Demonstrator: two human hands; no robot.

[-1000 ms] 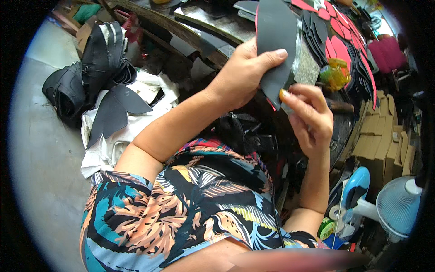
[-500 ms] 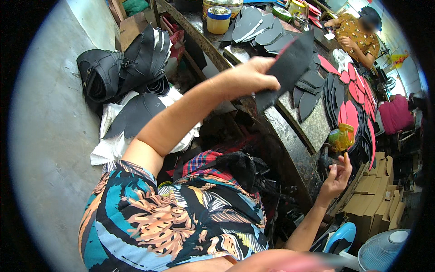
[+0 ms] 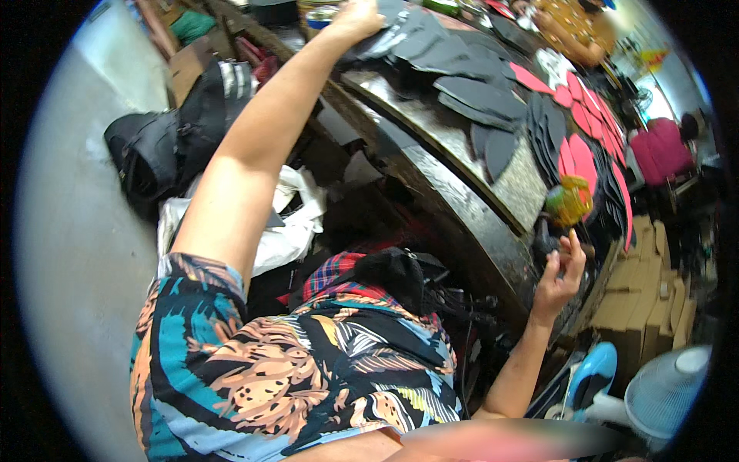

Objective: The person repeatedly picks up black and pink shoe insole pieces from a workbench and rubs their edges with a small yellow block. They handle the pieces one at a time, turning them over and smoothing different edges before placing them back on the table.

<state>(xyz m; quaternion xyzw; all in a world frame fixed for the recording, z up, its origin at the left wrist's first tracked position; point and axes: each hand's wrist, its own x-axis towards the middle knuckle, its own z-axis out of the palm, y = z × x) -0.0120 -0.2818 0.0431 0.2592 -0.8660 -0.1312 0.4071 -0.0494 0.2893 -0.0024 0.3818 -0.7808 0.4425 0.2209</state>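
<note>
My left hand (image 3: 358, 21) reaches to the top of the view, over the far left part of the workbench. It is beside several dark grey, leaf-shaped flat pieces (image 3: 431, 48) that overlap each other. Blur and the picture's edge hide its fingers, so I cannot tell whether it grips a piece. My right hand (image 3: 560, 281) is raised at the bench's near right edge, fingers loosely bent and apart, with nothing seen in it. Close to its fingertips are a dark tool-like object (image 3: 545, 240) and a yellow jar (image 3: 570, 200) lying tilted.
Red flat pieces (image 3: 577, 154) and more dark ones (image 3: 545, 127) spread along the bench's right side. A stone slab (image 3: 519, 189) lies on the bench. Black bundled pieces (image 3: 150, 150) stand at left, cardboard boxes (image 3: 631, 285) and a fan (image 3: 670, 393) at right. Another person (image 3: 573, 31) sits across.
My left arm has stretched farther up and left; the black flat piece it held up is no longer seen in the air. My right hand stays beside the jar. The whole view has shifted.
</note>
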